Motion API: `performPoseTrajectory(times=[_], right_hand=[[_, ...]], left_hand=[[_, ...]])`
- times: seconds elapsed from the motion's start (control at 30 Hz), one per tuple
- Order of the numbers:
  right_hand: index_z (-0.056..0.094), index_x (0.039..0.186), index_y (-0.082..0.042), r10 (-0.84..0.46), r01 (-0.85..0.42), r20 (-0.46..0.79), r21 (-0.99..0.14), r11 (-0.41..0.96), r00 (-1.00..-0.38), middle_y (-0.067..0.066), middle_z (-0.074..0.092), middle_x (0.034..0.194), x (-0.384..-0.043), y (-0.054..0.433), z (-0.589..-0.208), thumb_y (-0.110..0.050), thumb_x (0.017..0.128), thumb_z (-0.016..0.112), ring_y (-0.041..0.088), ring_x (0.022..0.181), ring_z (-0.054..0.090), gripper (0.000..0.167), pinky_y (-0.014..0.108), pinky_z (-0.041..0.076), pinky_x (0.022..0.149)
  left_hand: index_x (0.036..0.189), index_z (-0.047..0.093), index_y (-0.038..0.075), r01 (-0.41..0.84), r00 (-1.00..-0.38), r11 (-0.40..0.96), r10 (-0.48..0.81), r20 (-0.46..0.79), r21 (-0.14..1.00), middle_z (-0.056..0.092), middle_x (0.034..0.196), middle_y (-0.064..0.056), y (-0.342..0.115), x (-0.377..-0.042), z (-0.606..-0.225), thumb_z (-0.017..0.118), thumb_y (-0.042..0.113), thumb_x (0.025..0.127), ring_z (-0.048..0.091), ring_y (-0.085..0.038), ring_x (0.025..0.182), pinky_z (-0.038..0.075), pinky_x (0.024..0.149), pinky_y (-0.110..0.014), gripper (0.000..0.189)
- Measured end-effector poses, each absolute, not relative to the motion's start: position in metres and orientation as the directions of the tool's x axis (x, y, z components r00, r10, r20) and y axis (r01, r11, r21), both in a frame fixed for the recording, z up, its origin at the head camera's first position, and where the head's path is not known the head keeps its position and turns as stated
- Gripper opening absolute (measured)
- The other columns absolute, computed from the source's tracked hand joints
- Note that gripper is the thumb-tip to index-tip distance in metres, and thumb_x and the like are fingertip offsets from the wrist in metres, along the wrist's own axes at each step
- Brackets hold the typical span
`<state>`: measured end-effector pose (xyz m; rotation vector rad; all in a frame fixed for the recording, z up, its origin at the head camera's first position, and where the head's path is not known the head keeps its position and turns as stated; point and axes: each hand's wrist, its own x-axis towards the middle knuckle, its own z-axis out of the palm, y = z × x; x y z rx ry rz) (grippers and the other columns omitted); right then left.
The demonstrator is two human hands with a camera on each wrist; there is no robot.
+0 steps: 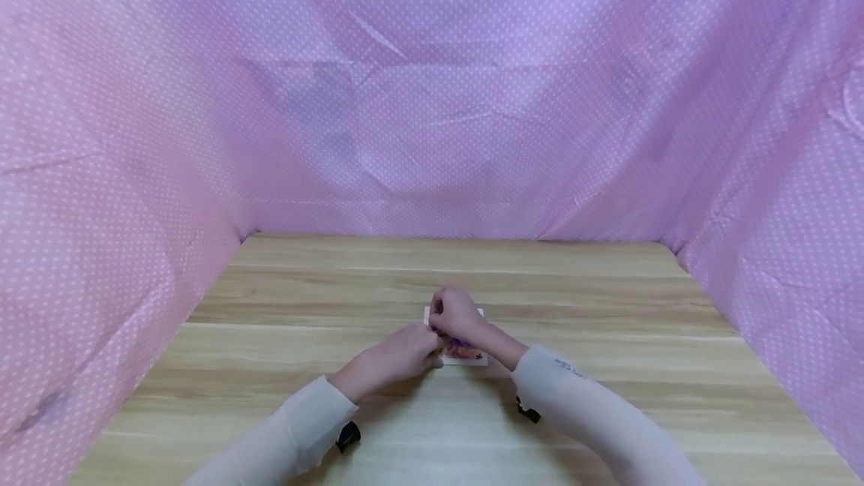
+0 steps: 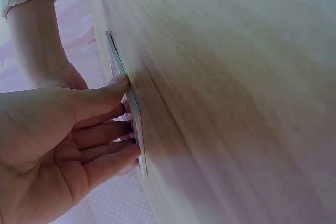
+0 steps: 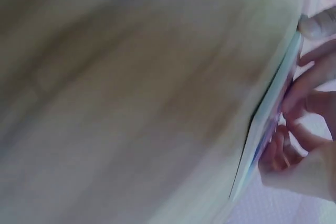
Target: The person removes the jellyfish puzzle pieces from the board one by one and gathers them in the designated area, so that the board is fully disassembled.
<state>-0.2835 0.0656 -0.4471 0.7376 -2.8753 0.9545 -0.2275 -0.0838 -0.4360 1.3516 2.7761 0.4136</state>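
A thin flat board (image 1: 466, 351) with a white border and a colourful purple and orange picture lies on the table in front of me. My left hand (image 1: 405, 351) holds it at the near left corner, thumb on the near edge and fingertips bent onto the picture. Across the board reaches my right hand (image 1: 459, 315), fingers curled and thumb and forefinger close together near its far left part. In the right wrist view, this right hand (image 3: 302, 158) is low over the picture, beside the left fingers. I cannot tell whether it pinches a small piece.
The wooden tabletop (image 1: 304, 283) spreads around the board on all sides. Pink dotted cloth (image 1: 432, 148) hangs behind the table and along both sides. A black band fitting (image 1: 348, 436) shows under the left sleeve cuff, another (image 1: 529, 411) under the right.
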Motion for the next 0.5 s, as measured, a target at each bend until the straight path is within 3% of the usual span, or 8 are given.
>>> performPoseTrajectory(times=[0.27,0.5], right_hand=[[0.075,0.096,0.0,-0.539,-0.481,0.092,-0.591,0.647,-0.837,0.004,0.069,0.089,-0.296,0.081,-0.442,0.005,0.081,0.07,0.014,0.078,0.063,0.017,0.025,0.054,0.072],[0.075,0.094,0.001,-0.603,-0.521,0.057,-0.573,0.633,-0.796,0.007,0.073,0.085,-0.3,0.085,-0.436,0.005,0.081,0.071,0.016,0.078,0.067,0.015,0.025,0.055,0.072]], left_hand=[[0.112,0.07,0.005,0.787,-0.615,0.605,0.785,0.074,0.124,0.069,0.106,-0.005,-0.084,-0.226,-0.436,0.072,0.018,0.095,0.061,-0.01,0.08,0.054,0.069,-0.023,0.021],[0.117,0.07,0.003,0.788,-0.613,0.603,0.786,0.074,0.122,0.069,0.121,-0.011,-0.083,-0.225,-0.438,0.07,0.018,0.096,0.066,-0.012,0.087,0.057,0.075,-0.026,0.025]])
